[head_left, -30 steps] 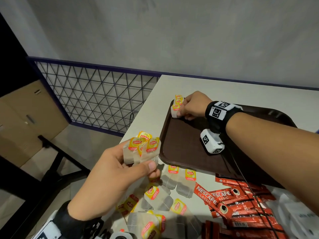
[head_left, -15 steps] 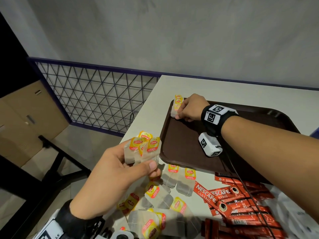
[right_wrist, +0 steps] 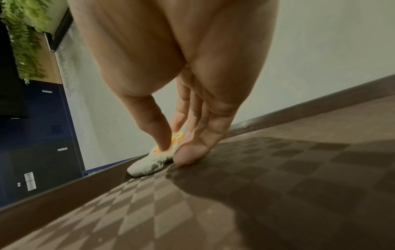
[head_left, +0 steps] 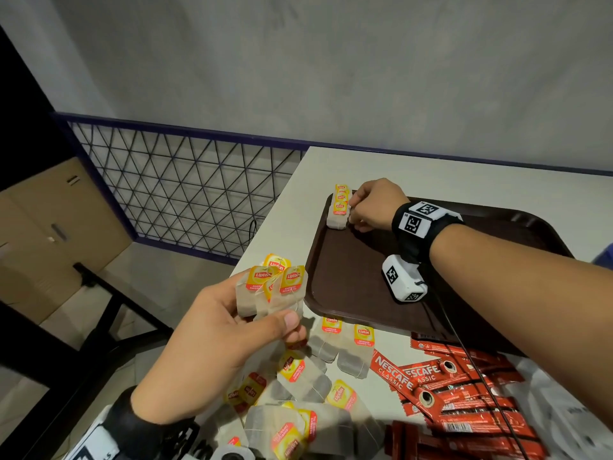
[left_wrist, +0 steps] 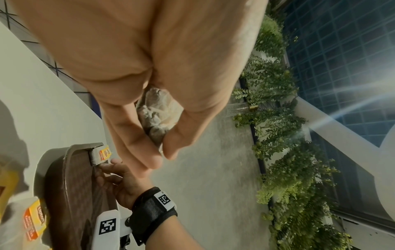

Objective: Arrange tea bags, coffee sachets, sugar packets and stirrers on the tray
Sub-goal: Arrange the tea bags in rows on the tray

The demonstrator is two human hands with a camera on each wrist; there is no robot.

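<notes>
Head view: right hand (head_left: 371, 207) pinches, apparently, tea bags (head_left: 338, 210) at tray (head_left: 348, 277) far-left corner; left hand (head_left: 219, 330) clutches spare bags (head_left: 272, 290). Risk: row topples on release.

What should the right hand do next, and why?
Probably let go and fetch another bag from the left hand. The right hand touches the tea bags already lying in the tray corner, while the left holds a bunch ready.

Grey wall, wire fence

Grey wall (head_left: 331, 61) at 12 o'clock; blue-framed wire fence (head_left: 179, 190) at 9; cardboard box (head_left: 49, 234) lower left.
</notes>
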